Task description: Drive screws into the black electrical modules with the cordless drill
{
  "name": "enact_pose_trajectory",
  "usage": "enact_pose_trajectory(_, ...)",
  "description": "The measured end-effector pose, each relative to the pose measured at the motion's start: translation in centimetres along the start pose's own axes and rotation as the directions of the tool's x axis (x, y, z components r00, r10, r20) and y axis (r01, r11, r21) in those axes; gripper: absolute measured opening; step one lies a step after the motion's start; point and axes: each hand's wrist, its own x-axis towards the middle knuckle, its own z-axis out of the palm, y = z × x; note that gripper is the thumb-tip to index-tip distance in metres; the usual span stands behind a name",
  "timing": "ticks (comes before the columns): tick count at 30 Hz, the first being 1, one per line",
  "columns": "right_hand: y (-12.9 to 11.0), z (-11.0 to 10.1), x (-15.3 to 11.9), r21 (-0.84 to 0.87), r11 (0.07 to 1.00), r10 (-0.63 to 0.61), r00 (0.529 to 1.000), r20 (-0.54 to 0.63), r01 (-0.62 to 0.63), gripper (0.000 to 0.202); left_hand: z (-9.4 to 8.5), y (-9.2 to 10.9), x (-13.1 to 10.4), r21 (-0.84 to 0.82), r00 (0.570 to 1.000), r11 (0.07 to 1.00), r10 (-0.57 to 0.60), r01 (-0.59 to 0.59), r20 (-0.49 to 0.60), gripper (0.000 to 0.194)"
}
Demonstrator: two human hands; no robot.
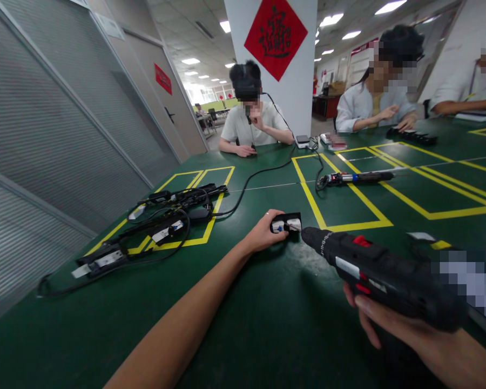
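Note:
My left hand (266,231) grips a small black case (298,218) with white and blue parts inside, on the green table near the middle of the view. On the right, my right hand (392,319) is wrapped round the handle of a black cordless drill (372,267) with red switches. The drill's chuck points left, with its tip close to the case's right side. Whether the bit touches anything inside is too small to tell.
Black devices with cables (170,221) lie at the left of the green table (243,302). A rod-like tool (356,177) lies at the back right, inside yellow tape outlines. A phone-like device (303,140) sits farther back. Three people sit across the table.

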Motion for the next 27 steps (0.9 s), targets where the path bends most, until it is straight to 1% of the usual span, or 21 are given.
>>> enact_pose_trajectory(2,0.0,0.0,0.0,-0.013,1.000,0.024,1.000,-0.012,-0.024,0.048,0.0,0.1,0.0,0.000,1.000,1.000,0.000,0.000,0.000,0.050)
enact_pose_trajectory(3,0.0,0.0,0.0,-0.008,1.000,0.024,1.000,-0.016,-0.024,0.048,0.0,0.1,0.0,-0.002,1.000,1.000,-0.001,0.001,0.001,0.050)
enact_pose_trajectory(7,0.1,-0.3,0.1,0.037,0.999,-0.009,1.000,-0.004,0.009,0.035,-0.1,0.1,0.0,-0.012,1.000,1.000,-0.007,0.007,0.002,0.051)
enact_pose_trajectory(10,0.0,-0.5,0.2,0.064,0.998,-0.029,1.000,0.010,0.029,0.030,-0.1,0.1,0.0,-0.021,1.000,1.000,-0.013,0.013,0.000,0.051)
enact_pose_trajectory(13,0.1,-0.5,0.3,0.060,0.996,-0.065,0.998,0.016,0.064,0.031,-0.1,0.2,-0.1,-0.025,1.000,0.999,-0.023,0.023,-0.001,0.051)
enact_pose_trajectory(17,0.7,-0.6,0.4,0.036,0.997,-0.065,0.998,0.017,0.065,0.034,-0.1,0.4,-0.1,-0.026,0.999,0.999,-0.031,0.031,0.007,0.050)
enact_pose_trajectory(20,1.0,-0.6,0.4,0.035,0.998,-0.060,0.998,0.024,0.060,0.035,-0.2,0.4,0.0,-0.033,0.999,0.999,-0.038,0.038,0.011,0.045)
enact_pose_trajectory(25,0.5,-0.1,0.3,0.015,0.997,-0.074,0.997,-0.004,0.074,0.035,-0.1,0.2,0.1,-0.039,0.999,0.998,-0.045,0.045,0.005,0.040)
enact_pose_trajectory(27,0.1,0.1,0.2,0.004,0.998,-0.057,0.998,-0.036,0.057,0.036,-0.1,0.1,0.1,-0.040,0.999,0.998,-0.047,0.047,0.002,0.040)
